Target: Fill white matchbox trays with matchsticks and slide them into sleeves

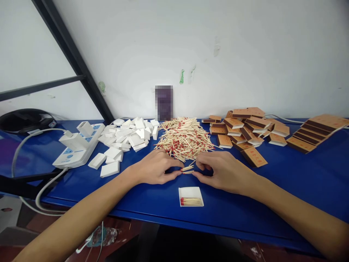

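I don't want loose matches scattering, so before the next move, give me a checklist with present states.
1. Held matches point one way: ok, red heads toward the left hand.
2. Right hand grips their plain ends firmly: cannot tell.
3. White tray open side up: ok.
4. Matches in the tray lined up: ok, red heads left.
5. Tray filled across: not ok, bare white shows behind them.
6. Tray clear of the match pile: ok, they lie apart.

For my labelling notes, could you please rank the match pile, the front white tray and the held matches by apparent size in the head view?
1. Match pile
2. Front white tray
3. Held matches
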Motion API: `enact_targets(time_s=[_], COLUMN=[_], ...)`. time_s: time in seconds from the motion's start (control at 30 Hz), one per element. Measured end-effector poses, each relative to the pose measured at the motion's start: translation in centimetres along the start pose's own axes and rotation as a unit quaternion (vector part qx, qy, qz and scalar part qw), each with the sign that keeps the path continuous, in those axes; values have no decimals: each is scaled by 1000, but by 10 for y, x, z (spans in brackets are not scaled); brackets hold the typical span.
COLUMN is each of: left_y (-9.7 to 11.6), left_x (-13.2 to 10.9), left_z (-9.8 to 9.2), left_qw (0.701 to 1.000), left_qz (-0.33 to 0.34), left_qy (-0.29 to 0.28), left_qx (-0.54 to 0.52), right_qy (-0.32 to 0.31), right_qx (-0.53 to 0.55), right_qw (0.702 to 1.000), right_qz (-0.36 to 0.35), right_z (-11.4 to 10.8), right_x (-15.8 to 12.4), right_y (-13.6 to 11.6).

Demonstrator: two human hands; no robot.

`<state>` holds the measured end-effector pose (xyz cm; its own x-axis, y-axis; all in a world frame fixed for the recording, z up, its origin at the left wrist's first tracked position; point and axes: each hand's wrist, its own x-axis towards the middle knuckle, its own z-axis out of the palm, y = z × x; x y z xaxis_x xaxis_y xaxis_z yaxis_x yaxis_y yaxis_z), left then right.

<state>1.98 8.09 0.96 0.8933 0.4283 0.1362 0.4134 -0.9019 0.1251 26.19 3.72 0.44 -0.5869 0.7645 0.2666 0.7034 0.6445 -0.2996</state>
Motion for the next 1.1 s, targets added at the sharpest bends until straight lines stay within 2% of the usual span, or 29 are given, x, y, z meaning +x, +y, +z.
enact_targets(time_s=[0.13, 0.4, 0.73, 0.93, 1.1], left_y=[0, 1, 1, -14, -17], left_x=[0, 1, 1, -7, -12], left_z=[2, 3, 3, -11, -22], left_qw=[1000, 1000, 999, 999, 997], left_qz=[-2, -3, 31, -20, -68], left_qy=[7, -7, 4, 37, -9], left_qx=[11, 20, -13, 25, 19], right_qy=[21, -54, -54, 11, -17], right_qx=[6, 16, 27, -46, -70], right_qw=[1000, 998, 998, 998, 997], right_qz=[21, 11, 3, 29, 19], right_z=[-3, -2, 4, 0, 4], right_x=[-2, -1, 0, 1, 2], right_y=[-3, -3, 1, 12, 19])
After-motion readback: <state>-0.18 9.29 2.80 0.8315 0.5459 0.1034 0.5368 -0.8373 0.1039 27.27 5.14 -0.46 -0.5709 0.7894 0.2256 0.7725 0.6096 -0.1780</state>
